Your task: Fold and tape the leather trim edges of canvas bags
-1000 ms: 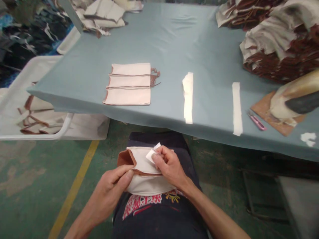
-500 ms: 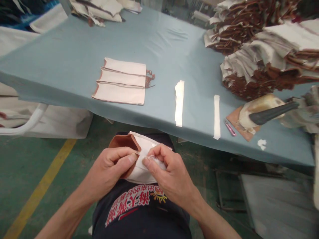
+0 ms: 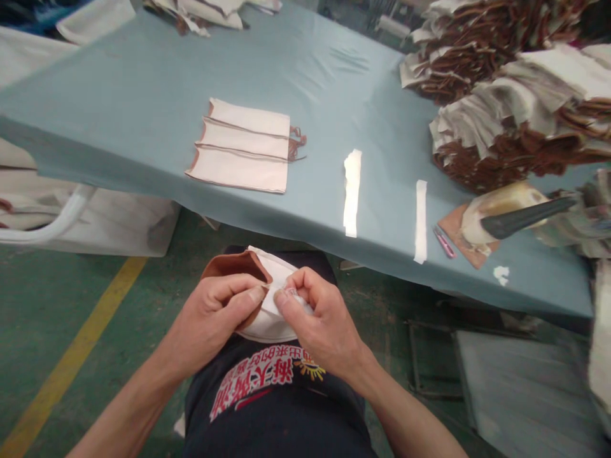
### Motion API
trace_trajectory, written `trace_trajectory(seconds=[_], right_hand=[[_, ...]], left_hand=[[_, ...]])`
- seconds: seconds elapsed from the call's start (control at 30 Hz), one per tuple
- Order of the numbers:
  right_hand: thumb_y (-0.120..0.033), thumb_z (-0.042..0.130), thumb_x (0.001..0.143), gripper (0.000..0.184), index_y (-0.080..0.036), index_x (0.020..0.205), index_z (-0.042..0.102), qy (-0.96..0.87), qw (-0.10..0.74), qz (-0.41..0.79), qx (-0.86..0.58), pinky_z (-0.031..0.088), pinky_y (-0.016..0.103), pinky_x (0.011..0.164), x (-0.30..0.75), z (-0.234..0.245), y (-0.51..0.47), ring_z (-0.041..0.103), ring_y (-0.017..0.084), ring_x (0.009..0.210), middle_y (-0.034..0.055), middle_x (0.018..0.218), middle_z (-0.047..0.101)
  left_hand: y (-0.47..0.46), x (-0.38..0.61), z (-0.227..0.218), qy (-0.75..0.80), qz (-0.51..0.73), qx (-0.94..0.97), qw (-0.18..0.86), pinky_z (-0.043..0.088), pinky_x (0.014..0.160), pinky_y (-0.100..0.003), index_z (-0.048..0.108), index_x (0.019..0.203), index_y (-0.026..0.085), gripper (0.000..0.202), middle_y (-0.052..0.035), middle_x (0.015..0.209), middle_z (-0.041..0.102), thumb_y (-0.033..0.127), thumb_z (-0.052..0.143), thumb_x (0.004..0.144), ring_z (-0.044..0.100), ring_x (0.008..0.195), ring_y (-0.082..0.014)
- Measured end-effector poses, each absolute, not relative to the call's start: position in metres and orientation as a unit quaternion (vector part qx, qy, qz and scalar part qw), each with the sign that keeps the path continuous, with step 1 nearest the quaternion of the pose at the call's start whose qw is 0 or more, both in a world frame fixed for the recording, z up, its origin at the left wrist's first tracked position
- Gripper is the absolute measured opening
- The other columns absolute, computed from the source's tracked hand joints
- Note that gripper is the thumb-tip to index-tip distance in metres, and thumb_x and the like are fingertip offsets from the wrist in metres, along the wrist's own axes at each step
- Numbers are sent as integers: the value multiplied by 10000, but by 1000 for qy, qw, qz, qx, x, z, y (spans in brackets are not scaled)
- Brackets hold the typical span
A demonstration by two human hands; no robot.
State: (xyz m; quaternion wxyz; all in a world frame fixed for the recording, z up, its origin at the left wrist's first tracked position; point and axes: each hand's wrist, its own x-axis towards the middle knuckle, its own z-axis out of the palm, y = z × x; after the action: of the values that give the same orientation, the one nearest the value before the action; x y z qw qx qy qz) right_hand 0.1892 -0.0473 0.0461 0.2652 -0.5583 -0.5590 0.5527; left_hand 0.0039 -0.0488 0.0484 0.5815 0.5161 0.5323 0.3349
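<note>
A curved leather piece (image 3: 274,324), white on its outer face and brown inside, rests on my lap with its brown opening towards the left. My left hand (image 3: 229,305) is closed in a pinch on the edge of that opening. Just right of it, my right hand (image 3: 317,308) is closed over the white face, its thumb and index finger pinched together. Something small and whitish shows between those fingers, too small to name. The fingertips of both hands are close together but apart. Part of the leather piece is hidden behind my hands.
On the blue-covered table (image 3: 157,114) lie three overlapping white panels (image 3: 245,146), two white strips (image 3: 352,194) (image 3: 421,222), a pink-handled small tool (image 3: 444,242) and a white scrap (image 3: 501,275). A black-handled container (image 3: 491,216) stands before brown-and-white stacks (image 3: 501,127) at right.
The view has shifted slightly, so the table things sit a little further right and higher. My right hand has moved slightly closer to my left; both keep their pinch.
</note>
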Motion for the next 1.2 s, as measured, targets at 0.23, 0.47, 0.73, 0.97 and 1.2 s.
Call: trace_trajectory(seconds=[0.23,0.47,0.73,0.97,1.2], right_hand=[[-496,667,897,302,-230,819,545,-542,277,582,-539,335,236,520,188,39,-49,453,104,551,-62,633,556],[-502,680,866,313,-231,795,542,-543,281,566,-553,337,249,553,187,27,-45,462,111,574,-63,640,553],[-499,652,872,295,-238,800,535,-561,293,538,-557,322,265,585,188,16,-45,455,122,576,-57,636,561],[-531,635,869,319,-237,799,531,-546,299,559,-548,317,270,578,191,9,-45,475,127,569,-59,620,560],[-532,605,854,308,-236,799,539,-516,298,600,-534,343,288,590,195,4,-41,497,149,612,-45,660,553]], left_hand=[[-49,1,52,533,324,531,573,238,414,-223,503,521,220,420,45,509,366,455,586,860,291,470,-106],[-49,-3,46,543,310,551,552,274,432,-214,551,551,205,445,31,554,405,458,571,916,347,503,-111],[-51,8,53,573,294,549,533,462,492,-211,763,747,171,298,-35,677,717,436,671,847,610,579,-166],[-61,24,50,627,283,604,402,462,520,-204,769,811,188,233,27,634,708,307,579,875,616,542,-136],[-63,41,43,639,310,626,323,483,538,-204,784,813,204,241,43,674,770,264,556,864,695,553,-134]])
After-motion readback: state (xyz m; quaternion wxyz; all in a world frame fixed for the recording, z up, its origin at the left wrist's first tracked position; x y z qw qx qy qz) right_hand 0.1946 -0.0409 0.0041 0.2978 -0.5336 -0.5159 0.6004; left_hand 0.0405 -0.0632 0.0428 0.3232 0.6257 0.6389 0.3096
